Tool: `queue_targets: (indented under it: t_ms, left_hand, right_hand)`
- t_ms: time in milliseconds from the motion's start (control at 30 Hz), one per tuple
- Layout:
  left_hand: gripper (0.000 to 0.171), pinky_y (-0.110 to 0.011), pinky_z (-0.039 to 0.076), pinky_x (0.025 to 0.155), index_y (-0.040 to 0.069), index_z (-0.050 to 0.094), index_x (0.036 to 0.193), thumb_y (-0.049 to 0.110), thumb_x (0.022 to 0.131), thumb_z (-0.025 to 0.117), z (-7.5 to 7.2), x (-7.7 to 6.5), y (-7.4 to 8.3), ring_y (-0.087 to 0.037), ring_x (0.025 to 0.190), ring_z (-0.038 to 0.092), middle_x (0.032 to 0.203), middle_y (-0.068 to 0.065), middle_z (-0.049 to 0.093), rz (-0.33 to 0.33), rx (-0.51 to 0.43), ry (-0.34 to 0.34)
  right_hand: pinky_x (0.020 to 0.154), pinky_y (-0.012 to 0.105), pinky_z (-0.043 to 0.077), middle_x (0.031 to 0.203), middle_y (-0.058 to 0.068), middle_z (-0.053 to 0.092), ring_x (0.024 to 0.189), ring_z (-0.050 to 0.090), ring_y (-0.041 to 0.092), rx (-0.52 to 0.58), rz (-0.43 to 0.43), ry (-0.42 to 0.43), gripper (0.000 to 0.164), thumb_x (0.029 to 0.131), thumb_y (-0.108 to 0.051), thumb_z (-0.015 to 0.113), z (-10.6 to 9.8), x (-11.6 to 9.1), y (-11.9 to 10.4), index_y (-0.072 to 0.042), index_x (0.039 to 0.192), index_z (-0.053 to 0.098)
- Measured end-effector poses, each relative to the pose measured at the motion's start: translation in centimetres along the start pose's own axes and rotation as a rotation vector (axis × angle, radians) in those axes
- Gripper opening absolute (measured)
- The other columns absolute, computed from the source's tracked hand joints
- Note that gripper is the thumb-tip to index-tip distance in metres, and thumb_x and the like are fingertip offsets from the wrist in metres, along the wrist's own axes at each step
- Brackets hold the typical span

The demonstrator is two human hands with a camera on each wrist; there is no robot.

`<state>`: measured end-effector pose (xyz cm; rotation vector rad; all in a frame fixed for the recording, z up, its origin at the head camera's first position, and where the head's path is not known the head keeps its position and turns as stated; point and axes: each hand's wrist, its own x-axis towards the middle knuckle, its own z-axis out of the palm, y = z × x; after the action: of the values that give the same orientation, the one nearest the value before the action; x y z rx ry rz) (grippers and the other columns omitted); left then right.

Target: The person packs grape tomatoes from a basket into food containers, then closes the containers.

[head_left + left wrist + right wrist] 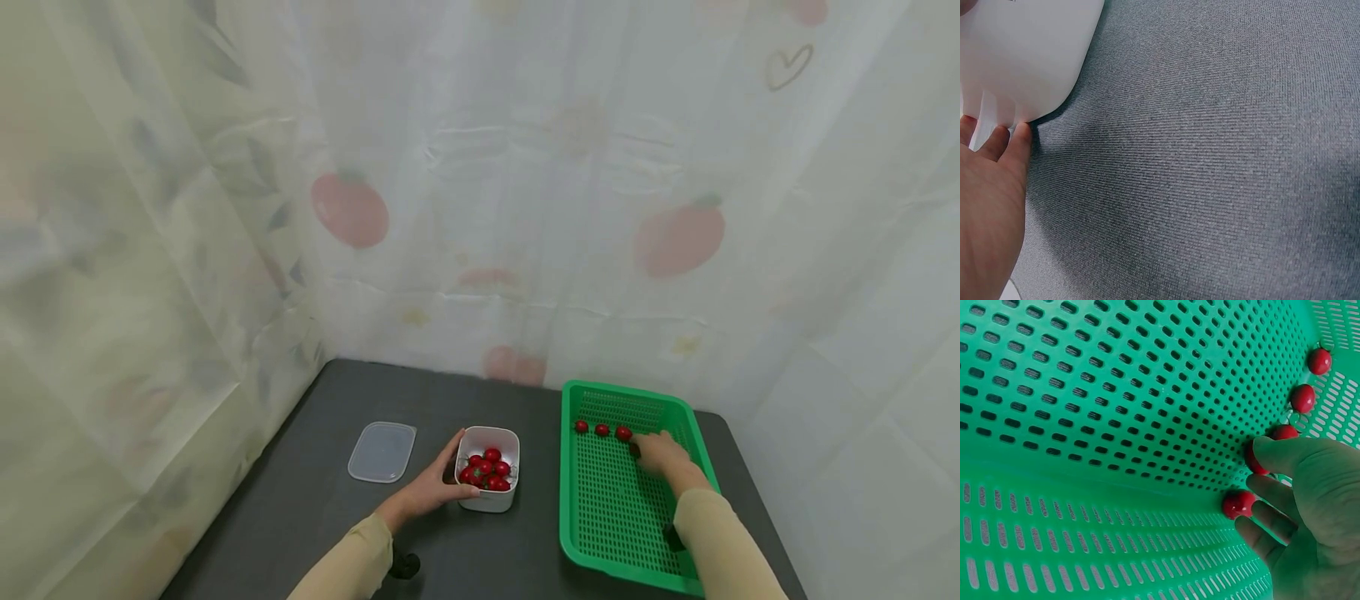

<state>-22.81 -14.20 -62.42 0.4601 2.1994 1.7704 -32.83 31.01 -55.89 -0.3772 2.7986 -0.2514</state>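
Observation:
My left hand (429,490) holds a square white plastic container (487,502), thumb at the near rim and fingers along the left side. Inside it lie several red cherry tomatoes (492,455). In the left wrist view, fingertips (1020,134) touch the container's wall (1029,69). Over in the green basket (567,500), my right hand (663,458) reaches down at the far end. Its thumb and index finger pinch a cherry tomato (1251,460), partly hidden by the thumb. Another tomato (1239,504) sits close by the other fingers, and more (1302,399) lie in a row beyond.
A translucent square lid (381,452) lies flat on the dark table (300,517), left of the container. Printed curtains (480,250) hang behind the table and along its sides. The basket stands near the table's right edge.

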Motion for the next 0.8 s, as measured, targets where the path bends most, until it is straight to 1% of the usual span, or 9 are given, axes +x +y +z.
queue_targets:
  t_ms: [100, 200, 333, 400, 500, 600, 700, 800]
  left_hand:
    - [0.106, -0.051, 0.037, 0.112, 0.023, -0.001, 0.166, 0.025, 0.094, 0.077, 0.01, 0.03, 0.03, -0.042, 0.147, 0.029, 0.166, -0.017, 0.018, -0.002, -0.005, 0.003]
    - [0.106, -0.052, 0.036, 0.112, 0.023, -0.001, 0.166, 0.027, 0.093, 0.077, 0.06, 0.01, 0.08, -0.042, 0.147, 0.028, 0.166, -0.016, 0.019, -0.011, 0.000, 0.006]
    - [0.106, -0.053, 0.036, 0.112, 0.023, 0.000, 0.166, 0.027, 0.093, 0.077, 0.11, 0.02, 0.02, -0.042, 0.147, 0.028, 0.166, -0.016, 0.018, -0.013, -0.003, 0.007]
    - [0.106, -0.051, 0.036, 0.112, 0.024, 0.000, 0.166, 0.026, 0.093, 0.077, 0.12, 0.08, -0.05, -0.041, 0.147, 0.028, 0.167, -0.015, 0.018, -0.016, -0.005, 0.006]
    - [0.106, -0.050, 0.037, 0.112, 0.024, 0.000, 0.166, 0.027, 0.093, 0.077, 0.14, 0.18, -0.14, -0.041, 0.148, 0.028, 0.167, -0.014, 0.018, -0.015, -0.007, 0.007]
    - [0.106, -0.050, 0.037, 0.112, 0.024, 0.000, 0.166, 0.027, 0.093, 0.077, 0.16, 0.27, -0.19, -0.040, 0.148, 0.028, 0.167, -0.014, 0.018, -0.016, -0.007, 0.009]
    - [0.106, -0.052, 0.037, 0.112, 0.023, 0.000, 0.166, 0.027, 0.093, 0.077, 0.16, 0.31, -0.25, -0.041, 0.147, 0.029, 0.167, -0.014, 0.018, -0.012, -0.006, 0.011]
    - [0.106, -0.052, 0.037, 0.112, 0.024, 0.000, 0.166, 0.027, 0.093, 0.077, 0.14, 0.35, -0.31, -0.041, 0.147, 0.029, 0.167, -0.014, 0.019, -0.011, -0.002, 0.013]
  right_hand:
    - [0.104, 0.071, 0.033, 0.138, 0.035, 0.053, 0.136, 0.029, 0.064, 0.013, -0.004, 0.011, 0.046, 0.097, 0.004, 0.053, 0.19, -0.04, 0.04, 0.004, 0.143, 0.054]
    - [0.102, 0.070, 0.036, 0.137, 0.034, 0.054, 0.135, 0.031, 0.063, 0.015, -0.004, 0.017, 0.046, 0.098, 0.005, 0.052, 0.41, -0.08, 0.12, 0.003, 0.143, 0.054]
    - [0.099, 0.069, 0.039, 0.133, 0.032, 0.057, 0.131, 0.039, 0.061, 0.022, -0.015, 0.027, 0.042, 0.100, 0.004, 0.052, 0.63, -0.05, 0.21, 0.002, 0.141, 0.056]
    - [0.097, 0.067, 0.041, 0.129, 0.029, 0.060, 0.127, 0.044, 0.059, 0.029, -0.028, 0.034, 0.038, 0.100, 0.002, 0.053, 0.64, -0.03, 0.21, 0.002, 0.138, 0.059]
    - [0.091, 0.063, 0.046, 0.119, 0.022, 0.065, 0.117, 0.053, 0.053, 0.030, -0.052, 0.047, 0.031, 0.100, -0.002, 0.056, 0.68, 0.05, 0.28, -0.001, 0.131, 0.063]
    - [0.085, 0.059, 0.049, 0.113, 0.016, 0.067, 0.109, 0.058, 0.047, 0.025, -0.081, 0.061, 0.026, 0.099, -0.002, 0.058, 0.73, 0.09, 0.31, -0.003, 0.124, 0.067]
    - [0.080, 0.055, 0.051, 0.106, 0.010, 0.067, 0.101, 0.061, 0.039, 0.026, -0.117, 0.079, 0.023, 0.097, 0.001, 0.058, 0.84, 0.13, 0.24, -0.006, 0.116, 0.070]
    - [0.076, 0.049, 0.051, 0.099, 0.004, 0.066, 0.090, 0.061, 0.030, 0.038, -0.161, 0.106, 0.022, 0.096, 0.004, 0.057, 0.96, 0.00, 0.02, -0.009, 0.107, 0.072]
